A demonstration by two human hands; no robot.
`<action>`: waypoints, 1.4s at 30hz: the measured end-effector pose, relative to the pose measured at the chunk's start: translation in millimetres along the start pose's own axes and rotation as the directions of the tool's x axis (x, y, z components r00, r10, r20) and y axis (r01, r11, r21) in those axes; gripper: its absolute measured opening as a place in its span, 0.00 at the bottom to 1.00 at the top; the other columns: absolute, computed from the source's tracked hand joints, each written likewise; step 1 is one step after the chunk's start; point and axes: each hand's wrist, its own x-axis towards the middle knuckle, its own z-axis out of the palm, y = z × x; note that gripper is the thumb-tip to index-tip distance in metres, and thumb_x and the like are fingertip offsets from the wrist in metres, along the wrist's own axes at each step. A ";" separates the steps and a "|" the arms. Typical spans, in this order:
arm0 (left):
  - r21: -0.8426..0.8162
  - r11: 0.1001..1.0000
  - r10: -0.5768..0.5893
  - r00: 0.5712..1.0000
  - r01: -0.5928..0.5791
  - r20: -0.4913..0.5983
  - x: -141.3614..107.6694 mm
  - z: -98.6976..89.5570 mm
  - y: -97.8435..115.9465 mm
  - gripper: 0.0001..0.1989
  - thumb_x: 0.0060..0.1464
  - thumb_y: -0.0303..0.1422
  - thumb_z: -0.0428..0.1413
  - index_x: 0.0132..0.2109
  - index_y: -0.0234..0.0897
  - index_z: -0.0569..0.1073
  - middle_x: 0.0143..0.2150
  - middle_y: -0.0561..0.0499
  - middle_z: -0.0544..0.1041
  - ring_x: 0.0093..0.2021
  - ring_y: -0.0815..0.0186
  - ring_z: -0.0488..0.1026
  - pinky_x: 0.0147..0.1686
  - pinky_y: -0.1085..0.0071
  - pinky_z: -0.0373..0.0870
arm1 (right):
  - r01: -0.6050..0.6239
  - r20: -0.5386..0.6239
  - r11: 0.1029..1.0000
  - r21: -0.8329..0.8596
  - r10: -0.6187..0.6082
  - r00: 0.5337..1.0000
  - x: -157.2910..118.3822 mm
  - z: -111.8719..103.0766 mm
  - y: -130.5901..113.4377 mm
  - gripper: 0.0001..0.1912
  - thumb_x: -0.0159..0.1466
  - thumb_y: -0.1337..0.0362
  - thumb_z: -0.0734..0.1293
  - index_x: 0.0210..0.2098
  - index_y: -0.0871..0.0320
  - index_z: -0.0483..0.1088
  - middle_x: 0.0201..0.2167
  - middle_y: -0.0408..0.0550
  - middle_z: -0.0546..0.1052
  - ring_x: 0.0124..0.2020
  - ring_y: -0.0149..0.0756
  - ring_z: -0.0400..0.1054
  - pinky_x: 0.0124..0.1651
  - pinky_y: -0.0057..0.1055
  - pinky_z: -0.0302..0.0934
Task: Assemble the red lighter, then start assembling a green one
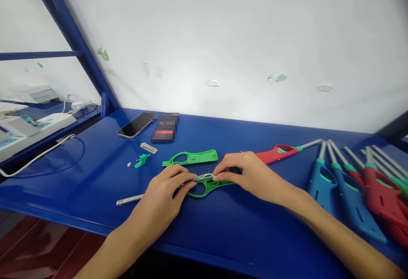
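Note:
My left hand [168, 187] pinches the left end of a thin white wire [204, 177] over a green lighter half-shell [198, 190]. The wire's right end is between the thumb and fingers of my right hand [244, 172], which also covers the shell's right part. A metal tube [129, 200] sticks out to the left from under my left hand. Just behind my hands lies the other green half-shell [200, 157], its inner side up. A clear fluid tank [148, 147] and a small green trigger part [142, 160] lie to the left of it.
A phone [135, 125] and a blurred dark packet [165, 128] lie at the back left of the blue table [79, 194]. One red lighter [277, 153] lies behind my right hand. Several blue, red and green lighters [352, 194] crowd the right side. A white cable [41, 166] hangs at left.

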 end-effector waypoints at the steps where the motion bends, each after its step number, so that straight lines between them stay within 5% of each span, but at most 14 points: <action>1: -0.001 1.000 0.000 1.000 0.000 0.006 0.0 -0.1 0.6 0.11 0.70 0.30 0.56 0.48 0.42 0.83 0.45 0.49 0.82 0.43 0.62 0.82 0.44 0.66 0.80 | -0.007 0.002 1.000 0.009 0.007 1.000 -0.2 0.0 -0.2 0.06 0.71 0.60 0.72 0.39 0.51 0.83 0.38 0.41 0.85 0.38 0.34 0.77 0.41 0.30 0.67; 10: 0.004 1.000 -0.009 1.000 0.009 0.030 -0.5 -2.0 3.0 0.11 0.71 0.31 0.54 0.49 0.40 0.82 0.46 0.49 0.81 0.45 0.61 0.81 0.46 0.65 0.79 | -0.047 0.012 0.998 0.029 0.047 0.999 1.3 1.7 -0.9 0.10 0.71 0.56 0.71 0.37 0.53 0.81 0.33 0.41 0.83 0.32 0.33 0.74 0.36 0.30 0.64; 16: 0.014 1.000 -0.005 1.000 0.005 0.024 0.0 0.0 1.5 0.12 0.71 0.31 0.53 0.49 0.40 0.83 0.47 0.47 0.81 0.45 0.61 0.81 0.46 0.64 0.79 | -0.044 -0.003 0.998 0.036 0.044 0.999 -1.4 0.9 -3.0 0.18 0.75 0.54 0.65 0.37 0.54 0.82 0.36 0.44 0.85 0.37 0.36 0.76 0.41 0.33 0.64; 30: 0.007 1.000 -0.003 1.000 0.003 0.020 -0.3 -1.3 1.7 0.11 0.71 0.30 0.54 0.46 0.39 0.83 0.46 0.48 0.81 0.44 0.62 0.80 0.44 0.66 0.77 | -0.052 0.054 0.996 0.074 0.049 0.997 -2.6 -2.2 -5.0 0.08 0.63 0.55 0.78 0.38 0.52 0.83 0.36 0.42 0.84 0.37 0.36 0.75 0.41 0.32 0.68; 42: -0.016 0.999 -0.049 0.997 0.050 0.057 0.6 -5.0 5.2 0.11 0.71 0.32 0.54 0.49 0.42 0.82 0.48 0.49 0.81 0.46 0.61 0.79 0.45 0.65 0.77 | -0.036 0.038 0.997 0.075 0.033 0.999 -1.0 -2.3 -3.4 0.04 0.67 0.61 0.75 0.38 0.52 0.84 0.35 0.40 0.84 0.35 0.33 0.76 0.39 0.29 0.67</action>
